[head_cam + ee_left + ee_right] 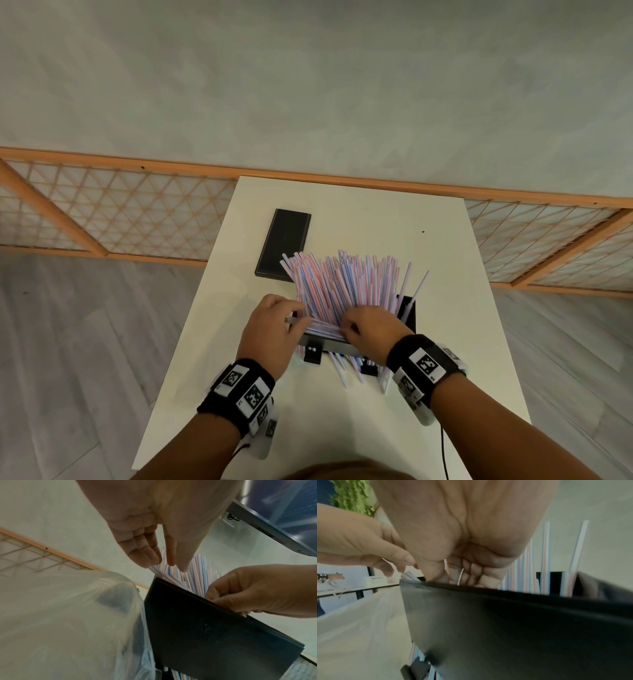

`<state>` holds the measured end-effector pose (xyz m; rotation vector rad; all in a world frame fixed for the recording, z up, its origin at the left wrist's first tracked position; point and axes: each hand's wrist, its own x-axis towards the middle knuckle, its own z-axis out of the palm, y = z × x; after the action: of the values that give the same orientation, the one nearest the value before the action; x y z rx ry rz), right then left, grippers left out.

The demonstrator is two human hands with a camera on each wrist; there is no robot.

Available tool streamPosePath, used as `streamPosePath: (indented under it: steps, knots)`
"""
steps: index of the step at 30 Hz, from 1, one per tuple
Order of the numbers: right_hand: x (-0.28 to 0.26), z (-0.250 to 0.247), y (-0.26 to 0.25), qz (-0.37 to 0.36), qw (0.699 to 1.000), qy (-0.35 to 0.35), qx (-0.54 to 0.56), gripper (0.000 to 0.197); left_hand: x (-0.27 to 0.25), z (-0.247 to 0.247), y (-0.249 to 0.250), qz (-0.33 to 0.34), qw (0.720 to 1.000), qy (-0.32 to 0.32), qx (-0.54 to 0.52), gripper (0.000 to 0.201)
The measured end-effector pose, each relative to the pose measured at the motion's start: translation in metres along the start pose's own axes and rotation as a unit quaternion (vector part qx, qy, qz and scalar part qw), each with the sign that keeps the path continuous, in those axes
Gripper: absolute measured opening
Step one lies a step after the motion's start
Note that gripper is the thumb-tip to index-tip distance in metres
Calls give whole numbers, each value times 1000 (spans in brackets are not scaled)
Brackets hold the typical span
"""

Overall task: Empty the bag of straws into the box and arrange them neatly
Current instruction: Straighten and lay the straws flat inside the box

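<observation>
The black box (409, 313) stands on the white tabletop (376, 219), right in front of the person. A big bunch of pink and blue straws (342, 284) sticks up out of it. The straws do not stand straight. They fan out and lean away from the person, with the tips spread wide to the left and right. One or two on the right side stand apart from the rest.

Both hands are at the near edge of the box, down where the straws go in. The left hand (270, 329) is at the left end of the bunch. Its fingers are bent, and the tips pinch a few straws (158, 571) at the corner of the box. The right hand (371, 325) is in the middle of the near wall. Its fingers are curled down into the box among the straws, and a thin white straw (460, 576) runs across them.

More straws (346, 371) lie loose on the tabletop, just on the near side of the box, under the wrists. They point toward the person. I think these still need picking up. The right hand is nearer to them.

The clear plastic bag (68, 615) lies beside the box on the left. A flat black lid (284, 243) lies further back on the tabletop.
</observation>
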<state>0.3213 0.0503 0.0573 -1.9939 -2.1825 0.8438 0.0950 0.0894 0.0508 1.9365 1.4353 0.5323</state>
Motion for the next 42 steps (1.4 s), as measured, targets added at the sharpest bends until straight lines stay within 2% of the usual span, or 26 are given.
streamPosePath:
  steps: [5, 8, 11, 14, 18, 20, 23, 27, 30, 34, 37, 40, 42]
  knots:
    - [-31, -7, -7, -18, 996, 73, 52, 18, 2, 10, -2, 16, 1000, -1, -10, 17]
    - [-58, -16, 8, 46, 985, 150, 75, 20, 1, 10, -3, 57, 998, -6, 27, 15]
    - [-73, -27, 38, 147, 965, 205, 71, 17, 0, 11, -1, 103, 990, 26, 90, 14]
    - [-73, -30, 65, 232, 957, 172, 25, 18, -4, 20, 11, 132, 985, 47, 95, 13]
    - [-63, -26, 71, 276, 956, 95, -7, 30, -11, 43, 37, 199, 977, -23, 79, 12]
    - [-60, -26, 67, 272, 954, 127, -11, 29, -10, 56, 51, 214, 972, -67, 75, 19]
    - [-61, -27, 59, 259, 949, 178, -21, 25, -7, 72, 69, 236, 966, -87, 62, 21]
    - [-57, -24, 47, 193, 958, 107, -183, 25, 2, 93, 82, 204, 969, -125, 66, 19]
    - [-49, -17, 38, 230, 950, 44, -208, 29, 8, 105, 85, 154, 970, -160, 101, 22]
    - [-41, -2, 25, 319, 936, 16, -146, 46, 12, 117, 80, 120, 971, -152, 142, 29]
    - [-35, 9, 41, 359, 932, 44, -22, 41, 14, 120, 74, 113, 973, -152, 135, 26]
    - [-33, 10, 60, 339, 938, 63, 40, 29, 18, 119, 74, 113, 975, -164, 101, 25]
    - [-33, 7, 65, 314, 946, 67, 35, 39, 21, 118, 78, 94, 977, -176, 76, 28]
